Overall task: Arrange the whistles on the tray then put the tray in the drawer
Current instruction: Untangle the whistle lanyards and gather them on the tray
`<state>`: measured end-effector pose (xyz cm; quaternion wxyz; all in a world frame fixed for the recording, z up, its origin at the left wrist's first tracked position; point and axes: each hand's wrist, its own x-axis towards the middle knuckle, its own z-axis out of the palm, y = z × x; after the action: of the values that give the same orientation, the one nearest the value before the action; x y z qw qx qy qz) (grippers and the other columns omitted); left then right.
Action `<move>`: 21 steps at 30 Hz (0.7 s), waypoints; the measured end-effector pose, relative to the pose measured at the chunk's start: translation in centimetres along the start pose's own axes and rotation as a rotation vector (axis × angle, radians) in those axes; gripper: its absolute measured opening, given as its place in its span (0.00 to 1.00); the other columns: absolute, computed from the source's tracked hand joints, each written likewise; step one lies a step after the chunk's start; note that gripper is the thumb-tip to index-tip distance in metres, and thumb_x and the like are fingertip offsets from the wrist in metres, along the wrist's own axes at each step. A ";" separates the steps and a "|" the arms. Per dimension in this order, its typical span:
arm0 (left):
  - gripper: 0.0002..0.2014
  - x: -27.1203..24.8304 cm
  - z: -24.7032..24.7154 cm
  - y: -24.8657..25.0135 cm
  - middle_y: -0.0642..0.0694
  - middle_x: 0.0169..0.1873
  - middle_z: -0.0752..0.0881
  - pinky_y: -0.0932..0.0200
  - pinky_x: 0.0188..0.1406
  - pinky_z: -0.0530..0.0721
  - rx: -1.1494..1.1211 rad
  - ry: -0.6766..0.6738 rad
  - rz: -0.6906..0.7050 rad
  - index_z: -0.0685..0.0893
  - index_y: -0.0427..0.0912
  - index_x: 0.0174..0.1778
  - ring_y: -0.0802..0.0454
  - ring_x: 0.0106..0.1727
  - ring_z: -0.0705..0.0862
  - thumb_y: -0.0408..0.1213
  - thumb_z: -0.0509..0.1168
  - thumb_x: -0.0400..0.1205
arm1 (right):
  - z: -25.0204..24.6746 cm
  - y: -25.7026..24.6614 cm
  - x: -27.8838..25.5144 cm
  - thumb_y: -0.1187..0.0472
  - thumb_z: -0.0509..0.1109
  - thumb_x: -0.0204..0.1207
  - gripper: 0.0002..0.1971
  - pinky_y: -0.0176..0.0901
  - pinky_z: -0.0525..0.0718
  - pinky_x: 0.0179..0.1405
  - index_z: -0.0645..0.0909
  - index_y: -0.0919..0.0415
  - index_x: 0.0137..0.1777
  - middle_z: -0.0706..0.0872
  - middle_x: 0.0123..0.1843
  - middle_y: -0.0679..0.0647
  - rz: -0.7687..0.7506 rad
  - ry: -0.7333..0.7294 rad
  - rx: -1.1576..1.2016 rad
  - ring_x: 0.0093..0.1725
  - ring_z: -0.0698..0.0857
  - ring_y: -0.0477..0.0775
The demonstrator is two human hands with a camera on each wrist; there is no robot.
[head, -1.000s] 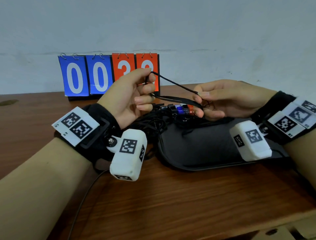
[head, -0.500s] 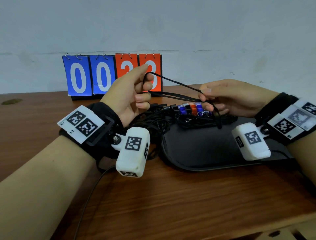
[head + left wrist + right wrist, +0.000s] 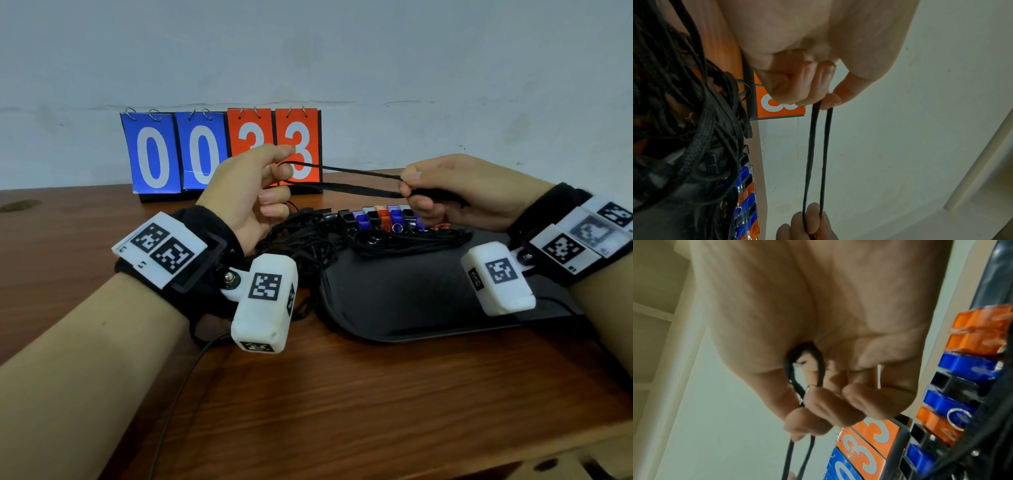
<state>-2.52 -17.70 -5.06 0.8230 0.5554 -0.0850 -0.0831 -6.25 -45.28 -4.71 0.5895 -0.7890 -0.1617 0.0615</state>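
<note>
A black lanyard cord (image 3: 342, 178) is stretched as a doubled strand between both hands, above the tray. My left hand (image 3: 282, 164) pinches its looped end between thumb and forefinger (image 3: 826, 99). My right hand (image 3: 406, 185) pinches the other end, with a coil of the cord and a small metal ring bunched in its palm (image 3: 803, 369). No whistle shows on that cord. Several blue, orange and black whistles (image 3: 387, 217) lie in a row along the far edge of the black tray (image 3: 394, 301), also visible in the right wrist view (image 3: 953, 386). Their cords are bundled in front of them.
A tangled heap of black lanyards (image 3: 301, 240) lies on the wooden table (image 3: 342, 394) off the tray's left end. A flip scoreboard (image 3: 219, 154) reading 0033 stands against the wall behind. A thin cable (image 3: 178, 394) runs from my left wrist toward the near edge.
The slack loop that hung from my right hand down to the tray has been gathered into that hand. The cord between the hands is now straighter and tauter, and my right hand sits slightly higher.
</note>
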 end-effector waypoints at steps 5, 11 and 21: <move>0.10 0.1 -0.2 -0.3 0.51 0.31 0.80 0.66 0.19 0.59 0.022 0.004 0.005 0.85 0.41 0.60 0.59 0.22 0.63 0.33 0.64 0.85 | -0.3 0.1 0.2 0.55 0.63 0.82 0.11 0.40 0.62 0.29 0.81 0.60 0.44 0.72 0.29 0.51 0.005 0.079 0.004 0.27 0.65 0.47; 0.08 0.0 0.0 -0.5 0.50 0.35 0.81 0.66 0.20 0.60 0.089 0.017 0.027 0.86 0.43 0.56 0.58 0.23 0.64 0.31 0.64 0.84 | -0.9 0.4 0.6 0.59 0.60 0.88 0.11 0.34 0.69 0.28 0.81 0.64 0.51 0.74 0.31 0.50 0.021 0.148 0.035 0.28 0.67 0.45; 0.09 0.3 -0.4 -1.1 0.46 0.46 0.89 0.68 0.18 0.66 0.228 -0.031 0.121 0.87 0.44 0.58 0.60 0.23 0.69 0.33 0.73 0.82 | -1.9 0.2 0.5 0.57 0.62 0.88 0.10 0.30 0.69 0.23 0.82 0.63 0.53 0.76 0.33 0.50 0.096 0.245 0.062 0.26 0.70 0.42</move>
<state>-2.15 -17.81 -6.19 0.7567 0.6378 -0.1400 -0.0319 -5.16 -46.93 -4.29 0.6254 -0.7788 -0.0488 -0.0020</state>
